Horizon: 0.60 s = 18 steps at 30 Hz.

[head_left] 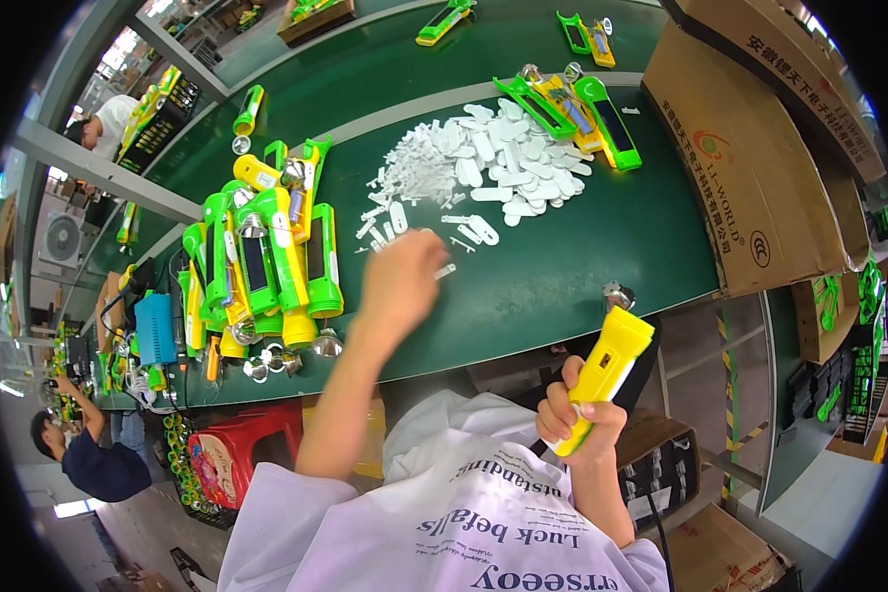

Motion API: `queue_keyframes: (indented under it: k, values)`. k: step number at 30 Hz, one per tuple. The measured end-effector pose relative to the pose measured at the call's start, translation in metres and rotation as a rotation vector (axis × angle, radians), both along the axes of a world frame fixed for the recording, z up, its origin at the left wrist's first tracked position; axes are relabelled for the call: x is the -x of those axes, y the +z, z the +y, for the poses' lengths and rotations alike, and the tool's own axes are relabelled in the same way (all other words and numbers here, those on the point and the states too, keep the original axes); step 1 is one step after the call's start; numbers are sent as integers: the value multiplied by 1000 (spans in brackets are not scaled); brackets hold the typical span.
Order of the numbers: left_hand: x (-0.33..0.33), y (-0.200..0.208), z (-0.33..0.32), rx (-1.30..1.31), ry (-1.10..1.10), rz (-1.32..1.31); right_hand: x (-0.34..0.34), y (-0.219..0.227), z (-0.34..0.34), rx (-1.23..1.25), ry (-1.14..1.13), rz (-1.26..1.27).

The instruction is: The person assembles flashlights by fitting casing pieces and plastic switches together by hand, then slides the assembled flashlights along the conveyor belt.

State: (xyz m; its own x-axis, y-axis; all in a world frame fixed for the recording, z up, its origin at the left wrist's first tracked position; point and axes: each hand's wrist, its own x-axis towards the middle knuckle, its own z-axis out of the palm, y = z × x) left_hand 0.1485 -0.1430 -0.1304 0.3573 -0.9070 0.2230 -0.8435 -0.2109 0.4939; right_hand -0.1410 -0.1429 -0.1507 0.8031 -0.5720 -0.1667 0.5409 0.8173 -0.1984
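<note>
My right hand (587, 419) is wrapped round a yellow flashlight body (610, 360), held tilted in front of the table edge. A silvery reflector (617, 295) shows at its upper end. My left hand (405, 276) is over the green table with its fingers curled down beside small white plastic parts (419, 163). One small white piece (445, 270) shows by its fingertips; whether it is pinched there I cannot tell. Flat, rounded white plates (533, 168) lie heaped beyond that hand. Left of it, several green and yellow flashlights (266, 247) are stacked together, some with loose reflectors.
Large cardboard boxes (730, 158) stand at the table's right end. More flashlight halves (572, 109) lie behind the white heap. A blue box-shaped device (155, 329) and a red stool (232, 459) are on the left. Another person (94, 454) works at far left.
</note>
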Motion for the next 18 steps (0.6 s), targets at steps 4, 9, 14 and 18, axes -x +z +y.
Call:
queue_keyframes:
  k: [4,9,14,18]
  values:
    - [-86,8,10,-127,117,-282,0,1,-3,8,-20,-3]
    - [-108,21,12,-186,114,-94,-5,4,-1,17,11,-1]
    - [-99,11,5,-111,12,-93,-8,3,-1,27,8,31]
    - [-95,8,-3,-78,118,-202,-8,3,-4,-1,2,36]
